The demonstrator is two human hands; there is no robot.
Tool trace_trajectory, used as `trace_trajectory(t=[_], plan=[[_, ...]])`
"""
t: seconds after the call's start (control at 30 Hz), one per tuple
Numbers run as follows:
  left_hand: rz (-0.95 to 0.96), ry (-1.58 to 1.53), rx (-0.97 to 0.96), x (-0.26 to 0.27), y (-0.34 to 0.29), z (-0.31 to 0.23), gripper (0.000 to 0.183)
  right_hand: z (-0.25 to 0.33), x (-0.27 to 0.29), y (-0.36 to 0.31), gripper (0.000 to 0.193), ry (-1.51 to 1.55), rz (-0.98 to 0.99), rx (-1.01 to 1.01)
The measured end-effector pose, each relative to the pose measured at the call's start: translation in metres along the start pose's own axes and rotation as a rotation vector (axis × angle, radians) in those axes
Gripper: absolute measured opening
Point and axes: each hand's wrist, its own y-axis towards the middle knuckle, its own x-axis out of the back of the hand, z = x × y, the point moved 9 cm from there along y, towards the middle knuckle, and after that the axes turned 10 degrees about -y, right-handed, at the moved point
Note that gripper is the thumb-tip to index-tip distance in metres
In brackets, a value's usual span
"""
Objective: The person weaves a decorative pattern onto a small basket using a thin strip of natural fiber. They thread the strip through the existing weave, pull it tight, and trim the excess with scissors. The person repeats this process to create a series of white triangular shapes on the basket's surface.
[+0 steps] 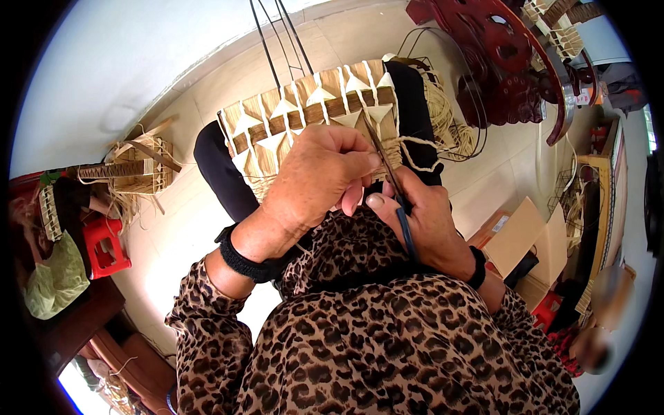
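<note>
A woven panel or basket (283,107) of pale and brown strips, with raised triangles and pale cords, rests across my dark-trousered knees. Over its near edge my left hand (318,169) is closed, thumb and fingers pinched together; what they hold is hidden. My right hand (432,221) grips a pair of scissors (387,166) with blue handles. Their dark blades point away from me and lie over the weaving, just right of my left fingertips. A pale twisted cord (418,142) runs from the weaving's right edge.
Coiled cord (446,114) lies on the floor beyond my right knee. Thin dark metal rods (277,41) rise behind the weaving. A carved red wooden chair (498,62) stands far right, an open cardboard box (529,245) nearer. At left are a red stool (106,247) and another woven piece (149,166).
</note>
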Motion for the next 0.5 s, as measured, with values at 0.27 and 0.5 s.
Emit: trace_trajectory(t=[0.27, 0.5], plan=[[-0.094, 0.074, -0.057, 0.007, -0.009, 0.0, 0.011, -0.027, 0.046, -0.003, 0.035, 0.042, -0.255, -0.015], [-0.195, 0.283, -0.096, 0.022, -0.029, -0.001, 0.011, -0.112, 0.085, -0.01, 0.038, -0.144, -0.435, -0.208]])
